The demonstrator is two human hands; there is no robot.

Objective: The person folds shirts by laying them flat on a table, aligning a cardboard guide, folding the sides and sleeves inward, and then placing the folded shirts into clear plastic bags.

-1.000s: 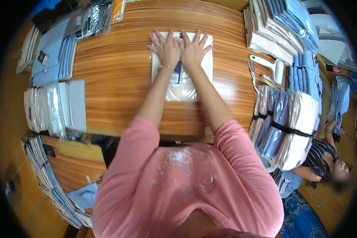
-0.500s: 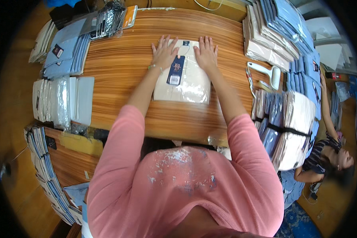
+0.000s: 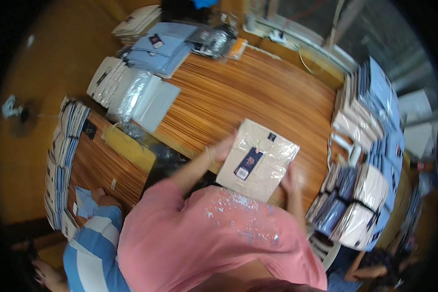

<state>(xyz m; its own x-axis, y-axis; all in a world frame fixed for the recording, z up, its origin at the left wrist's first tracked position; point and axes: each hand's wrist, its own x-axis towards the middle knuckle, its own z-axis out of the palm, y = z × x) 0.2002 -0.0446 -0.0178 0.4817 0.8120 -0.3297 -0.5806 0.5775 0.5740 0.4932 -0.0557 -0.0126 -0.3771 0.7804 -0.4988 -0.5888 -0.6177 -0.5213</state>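
Note:
A folded cream garment (image 3: pixel 265 160) in a clear plastic bag is lifted near my chest, tilted above the table's front edge. It carries a dark blue hang tag (image 3: pixel 248 164) on its front. Its left edge is in my left hand (image 3: pixel 225 147), whose fingers pass out of sight behind the package. On the lower right edge, my right hand (image 3: pixel 290 179) grips it too, somewhat smeared by motion.
Bagged folded garments (image 3: pixel 357 204) tied with a black band lie on the right, near a white-handled lint roller (image 3: pixel 348 146). Blue (image 3: pixel 163 46) and cream (image 3: pixel 109 80) stacks stand at the left. A person in a striped shirt (image 3: pixel 95 243) is close by on my left.
Both hands have gone from lying flat on the bagged garment to holding its sides. It has come off the table toward my chest, and my view has turned.

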